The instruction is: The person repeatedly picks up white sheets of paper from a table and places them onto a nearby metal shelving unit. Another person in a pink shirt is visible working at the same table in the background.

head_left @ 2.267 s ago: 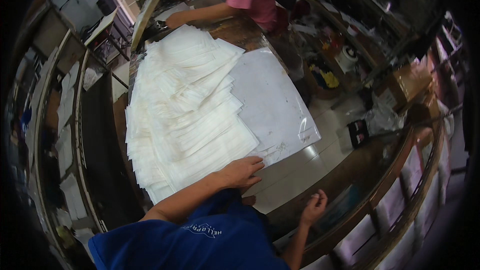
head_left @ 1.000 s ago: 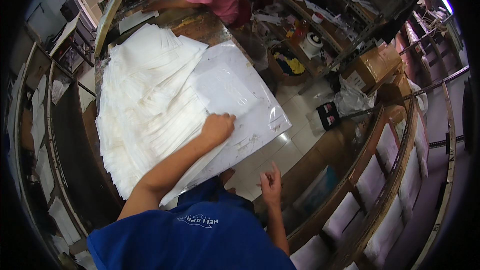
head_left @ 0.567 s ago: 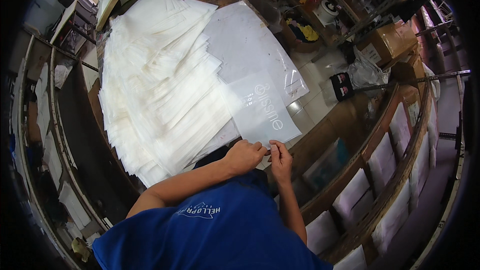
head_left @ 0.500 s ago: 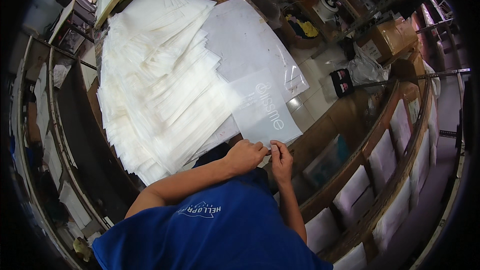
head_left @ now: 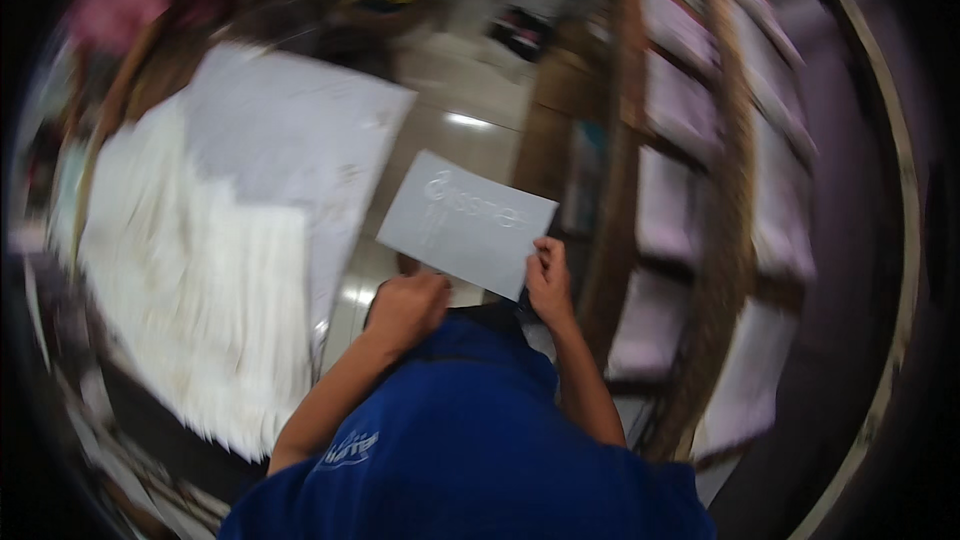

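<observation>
Grey rectangular sheet [head_left: 468, 226], white-printed

Your left hand [head_left: 410, 306] had parted from your right hand [head_left: 549, 283], whose fingers pinched the printed sheet [head_left: 462, 225]. Ahead of them, the sheet no longer overlapped the white stack [head_left: 215, 290], which lay farther left of your fingers.

Pale tiled floor [head_left: 465, 85] with a glossy patch of light [head_left: 467, 121], a brown wooden desk [head_left: 165, 82] at left, a worn wooden rack [head_left: 737, 190] at right holding whitish-pink sheets [head_left: 680, 202], a thin pale rail [head_left: 903, 240] curving farther right, blurred dark clutter [head_left: 310, 0] along the top.
</observation>
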`<state>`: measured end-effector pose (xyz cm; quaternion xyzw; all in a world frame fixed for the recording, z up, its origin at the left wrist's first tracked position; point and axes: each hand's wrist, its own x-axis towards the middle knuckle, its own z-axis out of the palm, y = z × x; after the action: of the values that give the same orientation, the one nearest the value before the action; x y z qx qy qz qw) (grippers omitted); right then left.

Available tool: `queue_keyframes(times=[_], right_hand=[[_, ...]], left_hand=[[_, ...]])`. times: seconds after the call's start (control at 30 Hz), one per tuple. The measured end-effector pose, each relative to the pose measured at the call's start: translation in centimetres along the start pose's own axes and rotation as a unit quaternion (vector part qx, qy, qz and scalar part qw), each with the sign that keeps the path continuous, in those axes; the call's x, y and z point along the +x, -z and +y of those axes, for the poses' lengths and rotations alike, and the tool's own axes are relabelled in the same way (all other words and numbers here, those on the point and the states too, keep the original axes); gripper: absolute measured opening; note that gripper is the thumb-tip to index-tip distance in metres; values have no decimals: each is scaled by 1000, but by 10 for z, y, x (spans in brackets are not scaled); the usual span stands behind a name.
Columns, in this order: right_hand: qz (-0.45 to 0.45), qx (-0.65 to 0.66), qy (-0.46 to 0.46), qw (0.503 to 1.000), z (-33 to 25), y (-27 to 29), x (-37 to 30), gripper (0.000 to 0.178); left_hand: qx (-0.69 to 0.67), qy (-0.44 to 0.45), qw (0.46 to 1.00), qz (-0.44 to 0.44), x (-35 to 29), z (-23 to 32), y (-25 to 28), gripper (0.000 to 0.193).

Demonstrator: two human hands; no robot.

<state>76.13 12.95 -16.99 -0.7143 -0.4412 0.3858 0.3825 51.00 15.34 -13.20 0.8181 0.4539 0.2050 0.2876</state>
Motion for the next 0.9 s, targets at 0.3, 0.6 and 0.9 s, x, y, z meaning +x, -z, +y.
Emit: queue_keyframes(times=[0.3, 0.6, 0.9], right_hand=[[385, 18, -126, 914, 119, 153, -56, 27], [496, -104, -372, 778, 285, 206, -161, 40], [480, -149, -308, 808, 381, 218, -190, 44]], left_hand=[[37, 56, 997, -40, 9, -3, 8, 15], [19, 70, 996, -50, 17, 7, -2, 17], [26, 63, 994, -86, 28, 21, -7, 18]])
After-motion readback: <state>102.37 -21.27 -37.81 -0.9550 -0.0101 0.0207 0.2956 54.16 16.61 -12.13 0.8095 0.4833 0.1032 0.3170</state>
